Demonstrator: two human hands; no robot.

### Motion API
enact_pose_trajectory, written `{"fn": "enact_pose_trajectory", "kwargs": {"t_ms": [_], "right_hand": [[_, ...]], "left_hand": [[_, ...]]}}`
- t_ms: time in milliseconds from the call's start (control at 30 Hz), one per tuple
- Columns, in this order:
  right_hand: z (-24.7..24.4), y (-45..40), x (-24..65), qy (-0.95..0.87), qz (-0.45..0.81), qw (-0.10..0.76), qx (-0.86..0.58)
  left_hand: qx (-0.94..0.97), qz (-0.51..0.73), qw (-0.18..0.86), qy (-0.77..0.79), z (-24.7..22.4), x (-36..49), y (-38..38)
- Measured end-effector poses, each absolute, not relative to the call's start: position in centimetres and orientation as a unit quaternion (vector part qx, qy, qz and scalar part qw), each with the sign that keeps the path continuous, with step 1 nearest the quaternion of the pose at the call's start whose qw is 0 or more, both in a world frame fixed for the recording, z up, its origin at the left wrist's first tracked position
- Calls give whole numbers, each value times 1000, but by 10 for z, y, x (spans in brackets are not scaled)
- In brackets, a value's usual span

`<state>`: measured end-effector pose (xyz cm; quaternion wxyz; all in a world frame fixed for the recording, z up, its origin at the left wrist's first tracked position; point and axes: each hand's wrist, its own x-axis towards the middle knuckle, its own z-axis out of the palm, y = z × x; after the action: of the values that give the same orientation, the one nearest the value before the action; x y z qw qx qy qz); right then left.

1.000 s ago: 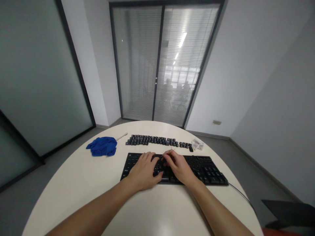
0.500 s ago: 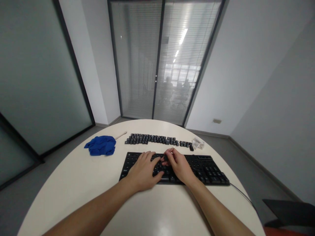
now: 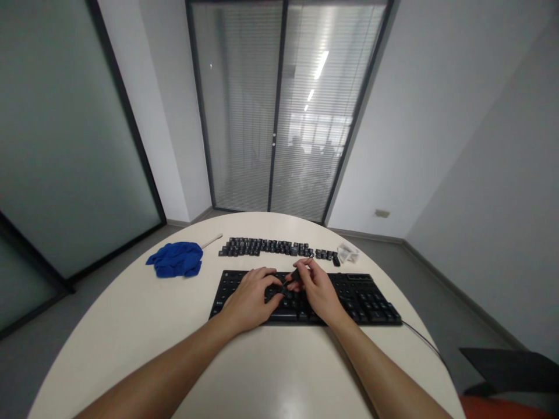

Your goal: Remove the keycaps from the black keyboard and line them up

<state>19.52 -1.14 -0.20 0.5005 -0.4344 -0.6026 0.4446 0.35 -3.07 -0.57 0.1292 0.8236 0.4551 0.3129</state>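
Observation:
A black keyboard (image 3: 364, 299) lies across the table in front of me. My left hand (image 3: 251, 297) rests over its left half, thumb and index finger apart and curved round a spot on the keys. Between the fingertips of my right hand (image 3: 318, 291) is a small black tool (image 3: 295, 274), partly hidden by the fingers. Its thin tip points down and left to the gap between my left thumb and index finger. Whether the tip touches a key is too small to tell. Behind the keyboard, loose black keycaps (image 3: 257, 247) stand in rows.
A crumpled blue cloth (image 3: 177, 259) lies at the left, with a thin pale stick (image 3: 212, 240) beside it. Crumpled clear plastic (image 3: 347, 252) sits at the right end of the keycaps. The keyboard's cable (image 3: 423, 338) runs off the right edge of the round white table (image 3: 131, 314).
My left thumb and index finger have drawn closer together round the tool's tip. My right fingers have turned slightly, and more of the black tool shows. The view has shifted a little.

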Motion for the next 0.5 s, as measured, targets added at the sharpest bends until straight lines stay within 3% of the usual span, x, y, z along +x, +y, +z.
{"fn": "enact_pose_trajectory", "kwargs": {"t_ms": [500], "right_hand": [[6,-14,198,-635,421,507,-404]], "left_hand": [[797,346,231,437,-4,1,-26]]}}
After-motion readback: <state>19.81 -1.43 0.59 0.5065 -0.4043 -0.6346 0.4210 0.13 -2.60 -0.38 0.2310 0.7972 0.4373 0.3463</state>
